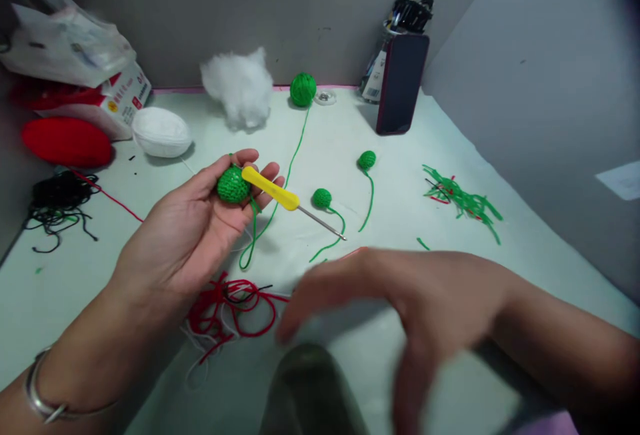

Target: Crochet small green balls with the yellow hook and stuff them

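Observation:
My left hand (200, 215) is palm up, fingers curled around a small green crocheted ball (233, 185). A crochet hook with a yellow handle (273, 189) rests across the same fingers, its metal tip pointing right. A loop of green yarn (249, 248) hangs below the ball. My right hand (415, 301), blurred, hovers at the lower right with thumb and fingers apart and nothing between them. Close to it stands a dark, rounded, out-of-focus object (310, 388) whose kind I cannot make out. Two smaller green crocheted balls with yarn tails, one nearer (321, 199) and one farther (367, 160), lie on the table.
Red yarn tangles (235, 308) lie below my left hand. Behind are white stuffing (240, 88), a green yarn ball (303, 90) and a leaning phone (403, 85). White yarn (161, 132) and red yarn (67, 142) sit left; green scraps (465, 198) lie right.

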`<state>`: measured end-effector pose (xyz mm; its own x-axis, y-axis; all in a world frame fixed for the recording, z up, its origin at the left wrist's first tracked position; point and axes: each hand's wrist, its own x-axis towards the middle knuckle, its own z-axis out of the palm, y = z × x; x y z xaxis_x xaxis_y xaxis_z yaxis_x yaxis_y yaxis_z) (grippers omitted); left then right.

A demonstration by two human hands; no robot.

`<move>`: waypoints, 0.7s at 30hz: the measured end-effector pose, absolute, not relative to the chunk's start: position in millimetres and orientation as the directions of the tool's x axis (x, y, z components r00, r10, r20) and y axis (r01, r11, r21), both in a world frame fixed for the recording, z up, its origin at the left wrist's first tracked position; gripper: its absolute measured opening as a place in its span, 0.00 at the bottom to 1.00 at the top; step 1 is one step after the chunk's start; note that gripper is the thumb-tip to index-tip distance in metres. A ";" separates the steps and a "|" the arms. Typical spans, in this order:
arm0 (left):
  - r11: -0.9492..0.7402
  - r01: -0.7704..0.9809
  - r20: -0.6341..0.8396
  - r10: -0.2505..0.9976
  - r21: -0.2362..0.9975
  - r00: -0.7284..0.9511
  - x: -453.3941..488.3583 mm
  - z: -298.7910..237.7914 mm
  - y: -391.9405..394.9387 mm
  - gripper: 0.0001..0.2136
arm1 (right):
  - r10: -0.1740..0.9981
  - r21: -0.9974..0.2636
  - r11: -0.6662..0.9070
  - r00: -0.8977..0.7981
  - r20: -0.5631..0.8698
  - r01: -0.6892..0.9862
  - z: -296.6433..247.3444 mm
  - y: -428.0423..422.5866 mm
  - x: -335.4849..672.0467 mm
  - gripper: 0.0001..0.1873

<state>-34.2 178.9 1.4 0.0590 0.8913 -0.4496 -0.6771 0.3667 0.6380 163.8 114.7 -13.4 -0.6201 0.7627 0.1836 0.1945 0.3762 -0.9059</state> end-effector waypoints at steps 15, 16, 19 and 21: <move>0.374 -0.529 -0.251 0.923 0.762 0.291 -24.2 -16.0 160.3 0.13 | 0.927 -0.958 0.285 -0.248 0.280 -0.018 -26.8 168.3 152.9 0.11; 0.371 -0.514 -0.240 0.922 0.774 0.304 -25.8 -17.0 160.7 0.12 | 0.940 -0.970 0.235 -0.240 0.241 -0.053 -26.2 169.3 153.9 0.11; 0.369 -0.485 -0.230 0.918 0.793 0.323 -28.5 -20.8 162.1 0.09 | 0.958 -0.981 0.159 -0.222 0.181 -0.112 -26.9 171.8 156.1 0.09; 0.372 -0.477 -0.231 0.916 0.796 0.329 -28.8 -23.1 162.5 0.08 | 0.962 -0.983 0.146 -0.214 0.167 -0.110 -28.4 172.5 157.0 0.12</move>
<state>-28.8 162.5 -23.1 0.3289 0.9156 -0.2311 -0.4770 0.3723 0.7961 157.0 172.5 -28.4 -0.2143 0.9624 0.1668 -0.1097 0.1459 -0.9832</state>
